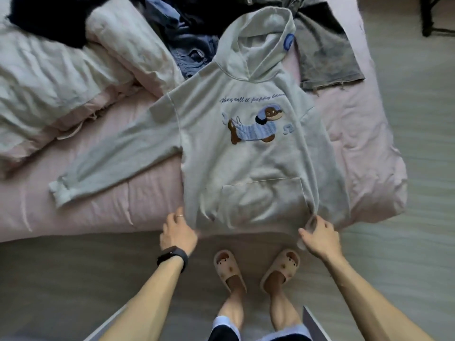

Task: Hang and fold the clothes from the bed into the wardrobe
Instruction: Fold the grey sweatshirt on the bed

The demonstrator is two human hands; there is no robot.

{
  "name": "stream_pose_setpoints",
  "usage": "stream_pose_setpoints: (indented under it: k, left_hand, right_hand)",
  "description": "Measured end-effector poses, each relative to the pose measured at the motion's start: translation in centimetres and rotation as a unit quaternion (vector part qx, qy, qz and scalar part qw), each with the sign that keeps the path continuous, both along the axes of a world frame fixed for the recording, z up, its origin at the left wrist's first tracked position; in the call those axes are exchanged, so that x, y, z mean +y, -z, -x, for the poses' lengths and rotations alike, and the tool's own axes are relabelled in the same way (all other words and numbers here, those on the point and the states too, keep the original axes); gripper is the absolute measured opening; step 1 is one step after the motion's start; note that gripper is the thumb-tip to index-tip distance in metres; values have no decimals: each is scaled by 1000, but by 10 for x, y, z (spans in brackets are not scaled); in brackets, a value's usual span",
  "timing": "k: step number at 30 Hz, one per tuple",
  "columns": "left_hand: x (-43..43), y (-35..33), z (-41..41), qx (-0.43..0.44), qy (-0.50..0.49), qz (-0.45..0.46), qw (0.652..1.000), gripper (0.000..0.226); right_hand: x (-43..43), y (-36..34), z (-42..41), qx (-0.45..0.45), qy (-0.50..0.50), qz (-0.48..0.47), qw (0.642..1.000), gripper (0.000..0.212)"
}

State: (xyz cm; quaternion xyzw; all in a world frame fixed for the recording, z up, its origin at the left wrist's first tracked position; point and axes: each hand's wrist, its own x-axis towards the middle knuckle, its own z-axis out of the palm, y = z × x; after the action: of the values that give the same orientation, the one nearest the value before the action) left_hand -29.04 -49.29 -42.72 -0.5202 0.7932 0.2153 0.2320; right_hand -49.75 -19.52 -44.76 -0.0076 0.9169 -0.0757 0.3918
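A light grey hoodie (pixel 248 153) with an embroidered dog and blue script lies face up on the pink bed (pixel 357 134), hood pointing away from me. Its left sleeve stretches out toward the bed's left side; the right sleeve lies along the body. My left hand (pixel 178 230) grips the hem at its left corner, at the bed's near edge. My right hand (pixel 318 233) pinches the hem at its right corner. The hem hangs slightly over the mattress edge.
A crumpled white and pink duvet (pixel 73 77) fills the bed's left side. Blue jeans (pixel 194 55), dark clothes (pixel 49 16) and a grey garment (pixel 325 55) lie behind the hoodie. My feet in beige slippers (pixel 256 269) stand on the wooden floor.
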Motion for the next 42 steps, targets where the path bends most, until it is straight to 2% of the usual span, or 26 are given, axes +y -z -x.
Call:
stream_pose_setpoints:
  k: [4,8,11,15,16,18,20,21,23,26,29,32,35,37,40,42]
  left_hand:
    - [38,4,52,51,140,-44,988,64]
    - [79,3,115,107,248,-71,960,64]
    - [95,3,162,117,302,-80,943,67]
    - [101,12,214,80,367,-58,925,68]
    - [101,17,231,75,371,-51,924,67]
    - [101,23,264,63,380,-35,922,68]
    - [99,27,285,40,392,-36,918,72]
    - [99,29,291,18,390,-52,919,75]
    - [101,29,297,-30,352,-113,929,80]
    - [100,29,305,-105,333,-159,923,82]
    - [101,24,322,-156,339,-156,914,72]
    - [105,16,365,-155,372,-79,912,58]
    - [121,9,416,-88,404,-29,910,52]
    - [133,3,447,-47,416,-34,907,58]
    - [150,1,489,-9,458,-21,888,59]
    - [158,5,512,11,486,-8,874,61]
  right_hand:
    - [-5,11,-3,26,111,67,991,68]
    - [4,18,33,105,228,105,962,59]
    - [13,26,68,106,215,75,968,67]
    - [27,42,95,52,152,32,987,81]
    - [30,48,103,52,136,17,989,77]
    - [38,53,130,75,93,4,993,53]
    - [41,41,158,97,126,41,986,30]
    - [46,31,176,115,177,71,975,22]
    - [59,1,220,211,247,114,939,16]
    - [77,-57,302,392,237,124,880,15]
    - [84,-84,363,488,143,106,854,18]
    - [80,-69,385,429,52,81,898,28]
    - [83,-26,374,341,47,72,936,45]
    - [83,3,356,287,70,82,952,54]
    - [85,38,326,174,138,99,970,51]
    - [83,54,313,103,244,154,952,45]
